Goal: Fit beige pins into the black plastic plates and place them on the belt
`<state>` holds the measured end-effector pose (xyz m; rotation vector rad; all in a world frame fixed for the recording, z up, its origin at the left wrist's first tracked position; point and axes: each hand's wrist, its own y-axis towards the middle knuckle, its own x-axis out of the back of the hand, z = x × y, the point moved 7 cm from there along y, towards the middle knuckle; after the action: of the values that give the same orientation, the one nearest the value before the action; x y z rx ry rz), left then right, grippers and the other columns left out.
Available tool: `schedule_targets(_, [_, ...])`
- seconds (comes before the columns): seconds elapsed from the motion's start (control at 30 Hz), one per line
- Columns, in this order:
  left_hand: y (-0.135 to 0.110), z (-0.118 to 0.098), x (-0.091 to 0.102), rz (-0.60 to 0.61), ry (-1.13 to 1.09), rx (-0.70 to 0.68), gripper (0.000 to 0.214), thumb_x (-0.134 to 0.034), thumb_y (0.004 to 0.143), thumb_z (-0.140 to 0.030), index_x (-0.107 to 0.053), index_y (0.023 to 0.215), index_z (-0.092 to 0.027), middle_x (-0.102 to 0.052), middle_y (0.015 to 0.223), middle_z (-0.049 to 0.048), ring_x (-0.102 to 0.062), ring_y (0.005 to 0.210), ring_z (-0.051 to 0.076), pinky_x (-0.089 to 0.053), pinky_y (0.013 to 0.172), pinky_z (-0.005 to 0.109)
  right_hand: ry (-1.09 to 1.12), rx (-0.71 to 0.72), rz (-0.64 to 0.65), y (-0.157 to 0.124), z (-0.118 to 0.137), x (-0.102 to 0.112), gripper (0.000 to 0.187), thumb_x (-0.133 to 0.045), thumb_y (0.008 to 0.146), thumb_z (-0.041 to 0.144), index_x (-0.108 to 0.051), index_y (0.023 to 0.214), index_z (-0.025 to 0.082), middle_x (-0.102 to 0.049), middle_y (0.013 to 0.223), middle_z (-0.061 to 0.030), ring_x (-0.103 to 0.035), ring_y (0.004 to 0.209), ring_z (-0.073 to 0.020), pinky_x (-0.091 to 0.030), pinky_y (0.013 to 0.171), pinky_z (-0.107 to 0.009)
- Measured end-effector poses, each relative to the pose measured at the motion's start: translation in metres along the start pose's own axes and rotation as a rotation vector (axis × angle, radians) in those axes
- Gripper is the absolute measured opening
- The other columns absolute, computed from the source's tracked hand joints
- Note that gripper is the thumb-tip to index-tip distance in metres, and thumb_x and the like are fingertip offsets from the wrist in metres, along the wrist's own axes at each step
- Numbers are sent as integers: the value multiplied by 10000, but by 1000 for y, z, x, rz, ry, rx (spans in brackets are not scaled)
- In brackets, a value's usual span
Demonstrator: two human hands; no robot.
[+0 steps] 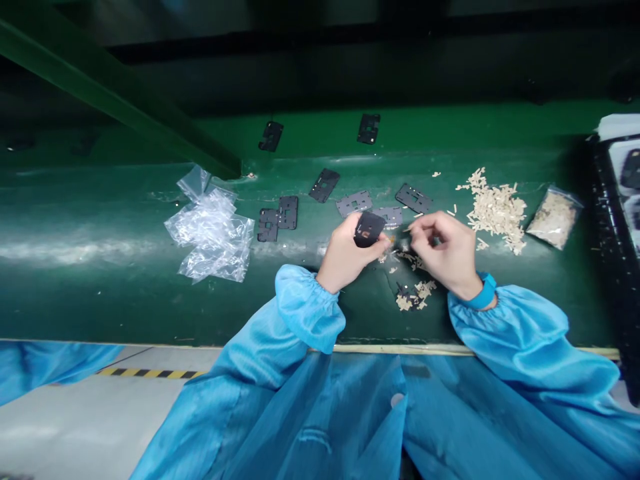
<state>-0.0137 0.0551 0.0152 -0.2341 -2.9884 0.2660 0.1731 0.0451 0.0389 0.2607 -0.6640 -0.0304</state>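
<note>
My left hand [346, 252] grips a thin black plastic plate [369, 229] with small cut-outs, tilted above the bench. Just to its right, my right hand [445, 250] is closed in a pinch; what sits at the fingertips is too small and blurred to name. Under and between the hands lie more flat plastic plates [355, 203], and another plate [413, 198] rests behind my right hand. Below the hands is a small heap of beige and black bits [416, 295]. A larger pile of small beige pieces [499, 212] spreads to the right of my right hand.
Crumpled clear plastic bags [213, 233] lie at left, near two touching black plates [278, 219]. A filled clear bag [555, 218] lies at right beside a black-edged tray [607, 220]. A green beam [125, 93] crosses the upper left. A blue sleeve [50, 367] shows at lower left.
</note>
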Motion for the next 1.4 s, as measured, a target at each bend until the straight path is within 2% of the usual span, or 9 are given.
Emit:
schedule_targets(0.07, [-1, -3, 5, -50, 47, -56, 273, -792, 781, -256, -580, 940, -186, -717, 874, 2, -640, 731, 107, -529, 739, 242, 1, -59, -5, 5, -9, 5, 189, -621, 944, 276, -659, 769, 217, -634, 698, -19, -527, 583, -153, -393, 546, -306])
schedule_targets(0.13, [-3, -4, 10, -89, 99, -133, 367, -830, 776, -286, -593, 1041, -200, -725, 930, 10, -641, 737, 106, -531, 730, 243, 66, -125, 121, 8, -15, -2, 290, -638, 954, 343, -632, 697, 207, -576, 614, -2, -469, 544, -137, -348, 529, -301])
schedule_targets(0.3, [-10, -8, 13, -104, 200, -423, 525, -852, 781, -447, -603, 1192, -236, -705, 1033, 47, -659, 799, 135, -542, 715, 266, 584, -412, 518, -5, -12, -31, 271, -779, 866, 439, -685, 932, 194, -583, 690, 22, -463, 562, -106, -349, 518, -254])
schedule_targets(0.43, [-13, -10, 11, -71, 200, -538, 515, -825, 814, -446, -593, 1229, -250, -697, 1057, 50, -689, 859, 154, -553, 749, 285, 941, -648, 745, -21, 1, -46, 359, -722, 911, 498, -672, 806, 159, -558, 656, 14, -362, 500, -69, -231, 465, -241])
schedule_targets(0.53, [-13, -9, 9, -55, 243, -556, 518, -813, 817, -471, -600, 1233, -249, -699, 1069, 57, -690, 872, 164, -561, 779, 307, 1094, -759, 790, -27, 6, -49, 334, -774, 875, 443, -654, 759, 154, -477, 572, 45, -317, 483, -66, -211, 461, -240])
schedule_targets(0.8, [-12, -10, 9, -64, 216, -600, 573, -831, 795, -481, -576, 1250, -244, -698, 1085, 53, -663, 827, 138, -560, 757, 284, 1120, -720, 649, -24, 2, -49, 219, -811, 790, 287, -623, 753, 180, -470, 575, 58, -357, 500, -75, -242, 499, -244])
schedule_targets(0.97, [1, 11, -1, 8, -165, -164, 403, -661, 940, -502, -532, 1186, -210, -698, 1072, 59, -699, 830, 129, -598, 754, 270, 675, -348, 244, -7, -2, -26, 174, -753, 796, 212, -598, 716, 209, -593, 737, -1, -485, 641, -131, -349, 569, -279])
schedule_targets(1.1, [1, 24, -12, 49, -415, 59, 396, -624, 950, -515, -578, 1178, -194, -711, 1068, 66, -726, 1039, 198, -631, 884, 349, 352, -117, 126, -7, 9, -20, 191, -692, 817, 170, -555, 694, 219, -575, 726, -3, -493, 627, -145, -359, 561, -298])
schedule_targets(1.4, [1, 16, 8, -109, -203, 13, 256, -831, 779, -388, -805, 905, -167, -782, 902, 31, -696, 794, 155, -579, 767, 272, 71, 36, 72, -9, 18, -20, 235, -670, 818, 137, -499, 682, 222, -540, 653, 29, -471, 565, -129, -368, 558, -296])
